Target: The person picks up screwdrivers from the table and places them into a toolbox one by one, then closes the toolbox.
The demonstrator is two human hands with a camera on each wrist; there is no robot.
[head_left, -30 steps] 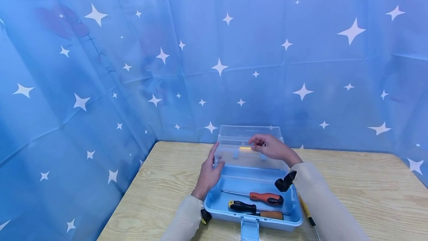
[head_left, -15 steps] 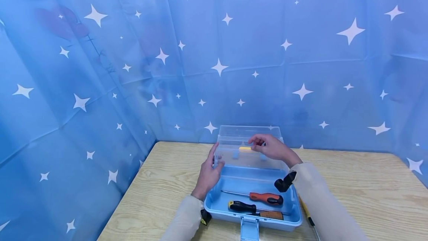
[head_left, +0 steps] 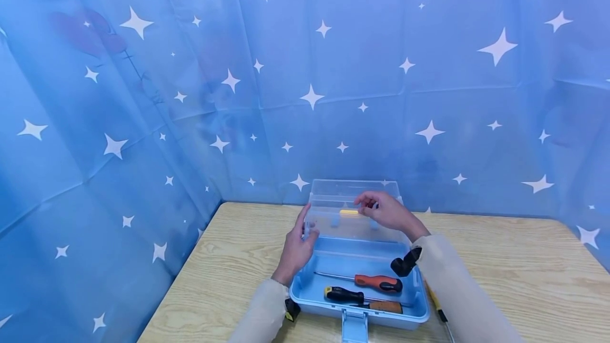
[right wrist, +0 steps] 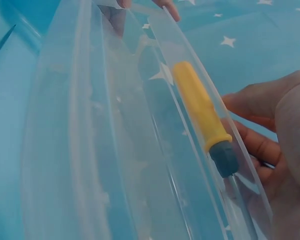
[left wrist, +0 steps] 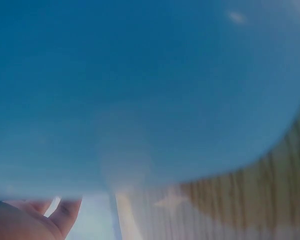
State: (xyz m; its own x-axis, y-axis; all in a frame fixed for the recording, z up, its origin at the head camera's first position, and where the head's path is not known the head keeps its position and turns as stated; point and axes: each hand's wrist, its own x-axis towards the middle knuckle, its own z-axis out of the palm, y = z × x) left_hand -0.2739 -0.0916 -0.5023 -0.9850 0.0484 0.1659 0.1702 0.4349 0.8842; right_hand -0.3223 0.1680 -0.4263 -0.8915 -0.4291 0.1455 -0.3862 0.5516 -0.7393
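My left hand (head_left: 295,250) grips the left end of a clear plastic tray or lid (head_left: 329,226) tilted up behind the blue toolbox (head_left: 333,254). Its fingertips (right wrist: 170,7) also show at the top of the right wrist view. A yellow-handled screwdriver (right wrist: 200,102) lies lengthwise along the far edge of the clear part, its dark collar and thin shaft visible. My right hand (head_left: 388,210) has bent fingers beside that edge, close to the yellow handle. A fingertip (right wrist: 232,102) appears against the clear wall; whether the hand pinches anything is unclear.
Inside the box lie a red-orange screwdriver (head_left: 376,282), a black one (head_left: 344,294) and a brown-handled tool (head_left: 386,307). Another yellow-handled screwdriver (head_left: 434,299) rests on the wooden table (head_left: 519,263), right of the box. A latch (head_left: 355,327) hangs in front; a starry curtain (head_left: 267,68) stands behind.
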